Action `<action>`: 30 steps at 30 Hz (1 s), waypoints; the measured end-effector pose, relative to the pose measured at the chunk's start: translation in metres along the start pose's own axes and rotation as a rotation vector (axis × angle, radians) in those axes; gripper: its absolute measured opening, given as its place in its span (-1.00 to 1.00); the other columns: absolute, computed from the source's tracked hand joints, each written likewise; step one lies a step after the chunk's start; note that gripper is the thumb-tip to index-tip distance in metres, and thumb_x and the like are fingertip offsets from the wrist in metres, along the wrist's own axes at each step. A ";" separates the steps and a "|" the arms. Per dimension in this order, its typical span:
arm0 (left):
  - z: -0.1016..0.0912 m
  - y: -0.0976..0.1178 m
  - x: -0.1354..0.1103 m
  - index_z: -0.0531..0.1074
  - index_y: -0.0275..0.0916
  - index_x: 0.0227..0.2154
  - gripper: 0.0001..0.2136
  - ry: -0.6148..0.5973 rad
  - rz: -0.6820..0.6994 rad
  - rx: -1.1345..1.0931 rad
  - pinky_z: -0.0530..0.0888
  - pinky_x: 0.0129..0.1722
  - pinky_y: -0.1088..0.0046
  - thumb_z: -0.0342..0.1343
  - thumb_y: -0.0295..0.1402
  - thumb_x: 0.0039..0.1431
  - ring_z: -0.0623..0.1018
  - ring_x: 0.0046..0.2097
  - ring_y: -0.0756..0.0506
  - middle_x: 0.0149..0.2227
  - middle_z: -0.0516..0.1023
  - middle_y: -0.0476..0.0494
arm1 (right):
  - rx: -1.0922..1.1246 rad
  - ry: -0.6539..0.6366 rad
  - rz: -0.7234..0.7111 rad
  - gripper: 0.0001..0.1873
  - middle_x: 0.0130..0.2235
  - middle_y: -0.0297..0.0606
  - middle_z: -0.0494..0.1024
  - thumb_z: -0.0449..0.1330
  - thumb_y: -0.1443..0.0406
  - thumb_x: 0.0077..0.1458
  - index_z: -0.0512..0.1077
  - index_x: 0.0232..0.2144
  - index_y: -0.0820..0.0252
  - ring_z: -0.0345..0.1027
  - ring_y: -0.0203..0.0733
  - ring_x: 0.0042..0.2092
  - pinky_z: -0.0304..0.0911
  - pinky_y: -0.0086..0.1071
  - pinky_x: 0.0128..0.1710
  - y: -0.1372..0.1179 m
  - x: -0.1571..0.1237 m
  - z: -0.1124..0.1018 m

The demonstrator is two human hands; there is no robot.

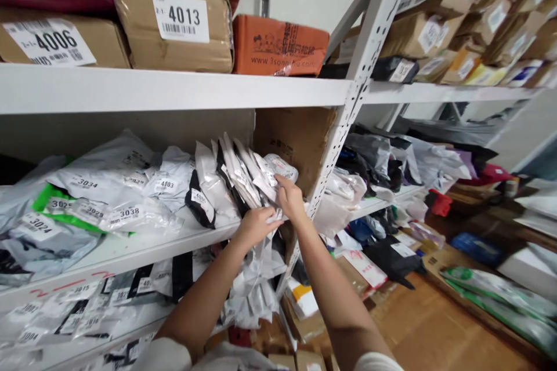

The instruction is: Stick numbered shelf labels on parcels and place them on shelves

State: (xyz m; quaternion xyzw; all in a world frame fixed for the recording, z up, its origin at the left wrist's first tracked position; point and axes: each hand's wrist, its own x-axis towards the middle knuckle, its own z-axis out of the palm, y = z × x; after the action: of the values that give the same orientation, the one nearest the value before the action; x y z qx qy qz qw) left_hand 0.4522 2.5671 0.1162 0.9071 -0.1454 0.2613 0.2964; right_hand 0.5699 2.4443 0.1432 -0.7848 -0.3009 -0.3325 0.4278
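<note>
A row of white mailing bags [239, 171] with number labels stands tilted on the middle shelf, close to the upright. My left hand [253, 226] is at the row's front edge, its fingers closed on the lower corner of a white mailing bag. Just right of it, my right hand [290, 198] has bent fingers on the front edge of a bag near the right end. Its fingertips are partly hidden among the bags. A bag labelled 4020 [282, 168] leans behind that hand. At the row's left end is a black bag [201, 200] with a white label.
Bags labelled 3034 [87, 179] and 4003 [167, 179] lie to the left. Overhead, the shelf beam [174, 90] carries boxes and an orange carton [281, 46]. A perforated upright [339, 145] and a cardboard panel [300, 139] stand at right. More parcels fill the lower shelf [82, 310].
</note>
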 end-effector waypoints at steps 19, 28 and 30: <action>0.096 0.002 -0.184 0.27 -0.26 -0.54 -0.72 0.010 -0.517 -0.484 0.34 -0.34 0.48 -0.04 -0.26 0.26 0.36 -0.37 -0.01 -0.46 0.32 -0.06 | 0.973 -0.374 0.898 -0.67 -0.41 -0.29 0.54 0.36 0.11 -0.08 0.44 -0.34 0.21 0.37 -0.26 -0.41 0.30 -0.40 -0.36 -0.012 -0.294 -0.018; 0.094 -0.009 -0.217 0.49 -0.30 -0.40 -0.62 -0.355 -0.516 -0.407 0.43 -0.27 0.51 -0.10 -0.14 0.31 0.50 -0.33 -0.02 -0.40 0.52 -0.07 | 0.843 -0.617 0.933 -0.52 -0.58 -0.41 0.34 0.32 -0.07 -0.13 0.28 -0.51 0.17 0.19 -0.33 -0.53 0.15 -0.46 -0.55 -0.008 -0.307 -0.050; 0.092 -0.016 -0.223 0.52 -0.27 -0.32 -0.71 -0.404 -0.514 -0.341 0.44 -0.18 0.49 -0.01 -0.19 0.27 0.54 -0.25 -0.04 -0.31 0.56 -0.09 | 0.745 -0.599 0.946 -0.49 -0.58 -0.37 0.35 0.30 -0.12 -0.15 0.30 -0.50 0.18 0.21 -0.30 -0.53 0.15 -0.45 -0.56 0.008 -0.311 -0.063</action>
State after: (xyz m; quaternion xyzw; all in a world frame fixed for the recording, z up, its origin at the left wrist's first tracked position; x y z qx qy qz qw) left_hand 0.3118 2.5479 -0.0793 0.8849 -0.0097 -0.0340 0.4644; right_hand 0.3731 2.3272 -0.0763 -0.6902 -0.1248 0.2489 0.6679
